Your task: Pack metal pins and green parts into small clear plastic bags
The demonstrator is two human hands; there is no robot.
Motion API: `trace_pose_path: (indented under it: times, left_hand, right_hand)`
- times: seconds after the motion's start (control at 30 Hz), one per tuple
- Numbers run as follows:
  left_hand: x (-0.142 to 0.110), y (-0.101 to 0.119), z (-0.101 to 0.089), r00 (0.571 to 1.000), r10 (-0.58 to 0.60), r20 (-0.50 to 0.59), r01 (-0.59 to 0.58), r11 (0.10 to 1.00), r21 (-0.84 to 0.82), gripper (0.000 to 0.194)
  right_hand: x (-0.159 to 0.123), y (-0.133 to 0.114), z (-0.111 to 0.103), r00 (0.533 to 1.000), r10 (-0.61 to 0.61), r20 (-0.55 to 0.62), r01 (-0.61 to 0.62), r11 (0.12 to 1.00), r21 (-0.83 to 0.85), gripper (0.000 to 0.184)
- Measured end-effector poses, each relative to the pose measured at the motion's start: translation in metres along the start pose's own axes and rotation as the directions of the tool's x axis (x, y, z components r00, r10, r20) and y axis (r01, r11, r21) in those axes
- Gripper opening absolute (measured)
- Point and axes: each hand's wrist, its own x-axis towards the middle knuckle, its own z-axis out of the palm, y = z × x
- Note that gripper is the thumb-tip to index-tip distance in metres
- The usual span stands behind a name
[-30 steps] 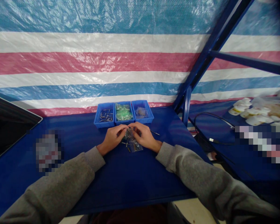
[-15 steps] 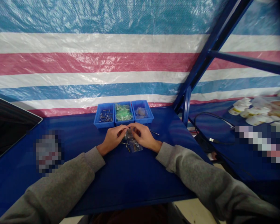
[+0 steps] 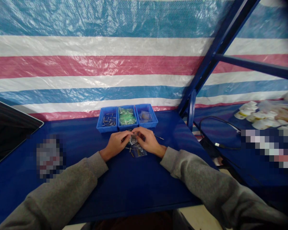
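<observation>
My left hand (image 3: 116,142) and my right hand (image 3: 148,140) meet over the middle of the blue table, fingertips pinched together at the top of a small clear plastic bag (image 3: 133,139). Both hands are closed on it. Another clear bag (image 3: 140,152) with small metal pieces lies flat just below my right hand. Several loose thin metal screws (image 3: 131,151) are on the table under the hands. One more long thin metal piece (image 3: 159,137) lies to the right of my right hand. Fingers partly hide the held bag and its contents.
Three blue bins stand behind my hands: one with metal screws (image 3: 108,120), one with green-marked bags (image 3: 127,116), one with small clear bags (image 3: 145,116). A dark screen (image 3: 9,131) is at the left. A blue frame post (image 3: 191,108), black cable (image 3: 220,119) and white rolls (image 3: 246,110) are right.
Both hands stay in nearly the same place. The bag between them has shifted slightly, showing a little more shiny plastic between the fingers.
</observation>
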Motion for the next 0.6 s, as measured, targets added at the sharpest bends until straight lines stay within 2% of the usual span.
trace_pose_path:
  times: [0.2, 0.6]
  left_hand:
    - [0.0007, -0.0003, 0.0004, 1.000, 0.007, -0.017, -0.007, 1.000, 0.001, 0.020]
    - [0.0001, 0.0002, 0.0005, 0.997, -0.041, -0.069, 0.041, 0.999, -0.008, 0.021]
  right_hand:
    - [-0.0004, -0.0008, 0.0005, 1.000, -0.008, -0.008, 0.008, 1.000, 0.005, 0.016]
    - [-0.0002, -0.0041, -0.0001, 1.000, 0.006, -0.028, -0.006, 1.000, -0.003, 0.018]
